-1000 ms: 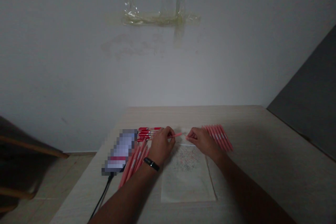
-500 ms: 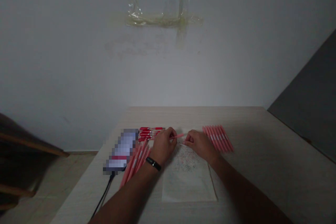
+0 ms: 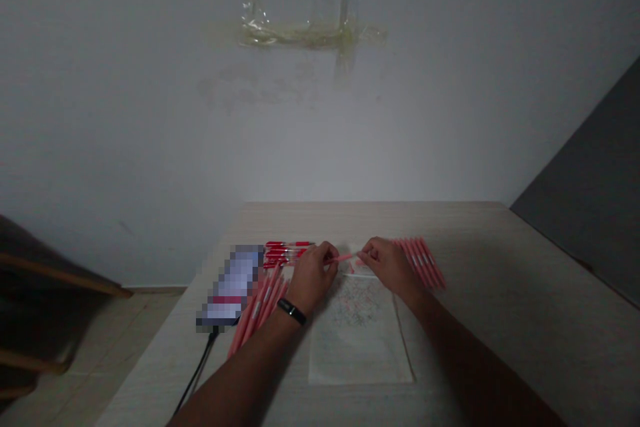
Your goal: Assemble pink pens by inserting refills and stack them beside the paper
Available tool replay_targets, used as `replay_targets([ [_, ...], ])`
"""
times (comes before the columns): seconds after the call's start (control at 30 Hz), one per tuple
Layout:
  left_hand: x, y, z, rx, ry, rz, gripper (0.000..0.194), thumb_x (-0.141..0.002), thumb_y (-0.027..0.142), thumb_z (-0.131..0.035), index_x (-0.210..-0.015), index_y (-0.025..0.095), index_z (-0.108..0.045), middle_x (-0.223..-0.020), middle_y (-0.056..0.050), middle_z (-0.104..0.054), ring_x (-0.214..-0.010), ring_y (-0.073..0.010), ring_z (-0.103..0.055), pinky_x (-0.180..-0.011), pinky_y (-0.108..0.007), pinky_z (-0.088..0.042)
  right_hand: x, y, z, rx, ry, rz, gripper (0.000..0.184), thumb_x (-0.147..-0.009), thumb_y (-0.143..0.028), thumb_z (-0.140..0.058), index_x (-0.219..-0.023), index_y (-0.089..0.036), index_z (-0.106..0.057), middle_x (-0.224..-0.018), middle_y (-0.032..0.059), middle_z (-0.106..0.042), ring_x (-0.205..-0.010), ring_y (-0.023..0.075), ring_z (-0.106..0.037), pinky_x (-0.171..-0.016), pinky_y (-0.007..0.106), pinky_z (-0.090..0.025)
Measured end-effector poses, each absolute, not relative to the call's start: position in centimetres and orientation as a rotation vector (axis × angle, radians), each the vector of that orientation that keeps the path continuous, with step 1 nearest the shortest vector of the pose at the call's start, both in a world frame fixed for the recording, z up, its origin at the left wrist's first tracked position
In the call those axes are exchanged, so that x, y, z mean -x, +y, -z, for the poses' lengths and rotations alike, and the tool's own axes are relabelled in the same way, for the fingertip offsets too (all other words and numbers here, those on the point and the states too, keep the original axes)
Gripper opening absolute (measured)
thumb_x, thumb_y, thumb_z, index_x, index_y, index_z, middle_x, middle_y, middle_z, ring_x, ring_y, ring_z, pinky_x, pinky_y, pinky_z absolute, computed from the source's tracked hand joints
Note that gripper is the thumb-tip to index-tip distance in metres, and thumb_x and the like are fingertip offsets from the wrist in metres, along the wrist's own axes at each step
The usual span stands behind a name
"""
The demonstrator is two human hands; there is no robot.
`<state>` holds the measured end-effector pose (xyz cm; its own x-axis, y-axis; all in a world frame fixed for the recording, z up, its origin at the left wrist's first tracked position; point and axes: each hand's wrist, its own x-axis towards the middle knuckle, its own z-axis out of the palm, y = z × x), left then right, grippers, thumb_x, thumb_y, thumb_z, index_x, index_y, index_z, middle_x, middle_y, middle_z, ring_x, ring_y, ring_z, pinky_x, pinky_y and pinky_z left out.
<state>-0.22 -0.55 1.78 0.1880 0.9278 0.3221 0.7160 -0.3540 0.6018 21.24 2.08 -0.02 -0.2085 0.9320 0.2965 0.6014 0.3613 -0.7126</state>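
Observation:
My left hand (image 3: 314, 275), a black band on its wrist, is closed around a slim pink pen (image 3: 344, 257). The pen points right, above the top of a scribbled paper sheet (image 3: 360, 353). At the pen's right end, the fingertips of my right hand (image 3: 387, 264) are pinched together on its tip. Below that hand a thin white stick (image 3: 359, 275) lies across the paper, with small pink pieces (image 3: 356, 265) just behind it, too small to make out.
Pink pens (image 3: 255, 310) lie in a pile beside my left forearm, red-capped clear pens (image 3: 287, 253) behind them. A row of pink pens (image 3: 425, 263) lies at right. A blurred-out phone (image 3: 233, 287) with a black cable (image 3: 197, 370) rests at left. A wall stands behind the table.
My right hand has shifted slightly right and up, onto the pen's tip. The white stick and pink pieces under it now show more fully. My left hand has hardly moved.

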Motion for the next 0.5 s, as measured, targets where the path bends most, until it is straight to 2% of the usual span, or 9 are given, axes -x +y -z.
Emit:
replay_targets([
  [0.1,0.2,-0.6,-1.9,-2.164,1.508,-0.965,0.007,-0.085,0.017,-0.058,-0.090,0.020,-0.062,-0.084,-0.004,-0.067,-0.082,-0.0190,-0.062,-0.075,-0.030,-0.046,-21.1,2.1,-0.1,1.236,-1.788,-0.785,0.014,-0.090,-0.033,-0.062,-0.092,-0.019,-0.065,-0.069,-0.0007,-0.064,-0.064,0.0153,-0.059,-0.060,0.026,-0.041],
  [0.2,0.0,-0.8,-2.2,-2.180,1.429,-0.979,0.007,-0.086,0.019,-0.057,-0.091,0.020,-0.063,-0.085,-0.004,-0.067,-0.082,-0.0192,-0.062,-0.074,-0.030,-0.046,-20.8,1.8,-0.5,1.132,-1.772,-0.931,0.020,-0.090,-0.033,-0.062,-0.103,-0.019,-0.065,-0.078,0.0011,-0.068,-0.072,0.0157,-0.062,-0.065,0.026,-0.044],
  [0.27,-0.1,-0.9,-2.5,-2.181,1.383,-0.998,0.007,-0.087,0.019,-0.057,-0.091,0.019,-0.063,-0.086,-0.004,-0.068,-0.084,-0.0196,-0.062,-0.075,-0.030,-0.046,-20.6,1.7,-0.6,1.066,-1.788,-1.019,0.020,-0.090,-0.034,-0.062,-0.101,-0.018,-0.066,-0.082,0.0020,-0.069,-0.074,0.0152,-0.062,-0.066,0.026,-0.044],
  [0.37,-0.2,-1.1,-2.9,-2.136,1.330,-1.089,0.010,-0.087,0.020,-0.059,-0.096,0.019,-0.063,-0.093,-0.005,-0.069,-0.087,-0.0193,-0.063,-0.077,-0.030,-0.047,-20.4,1.6,-0.4,1.004,-1.769,-1.139,0.022,-0.090,-0.038,-0.063,-0.095,-0.017,-0.066,-0.077,0.0009,-0.067,-0.069,0.0138,-0.059,-0.063,0.025,-0.043],
  [0.5,-0.4,-1.2,-3.3,-2.057,1.335,-1.164,0.023,-0.088,0.026,-0.061,-0.110,0.020,-0.061,-0.089,-0.002,-0.069,-0.077,-0.0166,-0.062,-0.071,-0.028,-0.047,-20.2,1.5,-0.1,0.930,-1.746,-1.307,0.030,-0.089,-0.046,-0.064,-0.095,-0.017,-0.064,-0.074,-0.0001,-0.064,-0.065,0.0128,-0.057,-0.060,0.025,-0.042],
])
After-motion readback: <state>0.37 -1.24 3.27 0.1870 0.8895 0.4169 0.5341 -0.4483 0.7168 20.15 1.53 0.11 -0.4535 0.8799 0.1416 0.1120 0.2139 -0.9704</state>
